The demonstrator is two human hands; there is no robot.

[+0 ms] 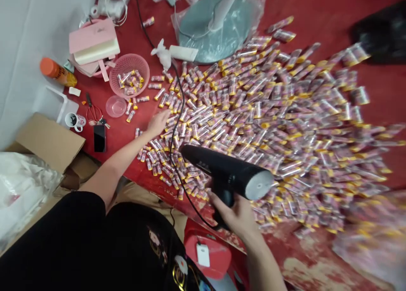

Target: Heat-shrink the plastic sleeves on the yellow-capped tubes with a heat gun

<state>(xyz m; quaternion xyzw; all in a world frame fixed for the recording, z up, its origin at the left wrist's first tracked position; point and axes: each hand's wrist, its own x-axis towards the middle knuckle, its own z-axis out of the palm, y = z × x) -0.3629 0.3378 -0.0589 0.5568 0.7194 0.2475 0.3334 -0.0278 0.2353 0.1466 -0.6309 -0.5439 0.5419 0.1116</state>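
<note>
My right hand (238, 215) is wrapped round the handle of a black hair dryer (218, 166). The dryer is held over a wide spread of small clear tubes (253, 113) with yellow ends and pinkish wrapping, its narrow end towards the left. Its black cord (181, 92) crosses the tubes. My left hand (159, 122) reaches to the left edge of the spread, fingers stretched out against the tubes there. Nothing shows in its grasp, though the fingertips are hard to make out.
A pink basket (144, 67) holds some tubes, beside a small clear bowl (116, 106). At the left lie a phone (99, 138), red-handled scissors (93, 112) and a mug (76, 121). A plastic-wrapped round base (203, 45) stands behind; a blurred bag (374, 240) is right.
</note>
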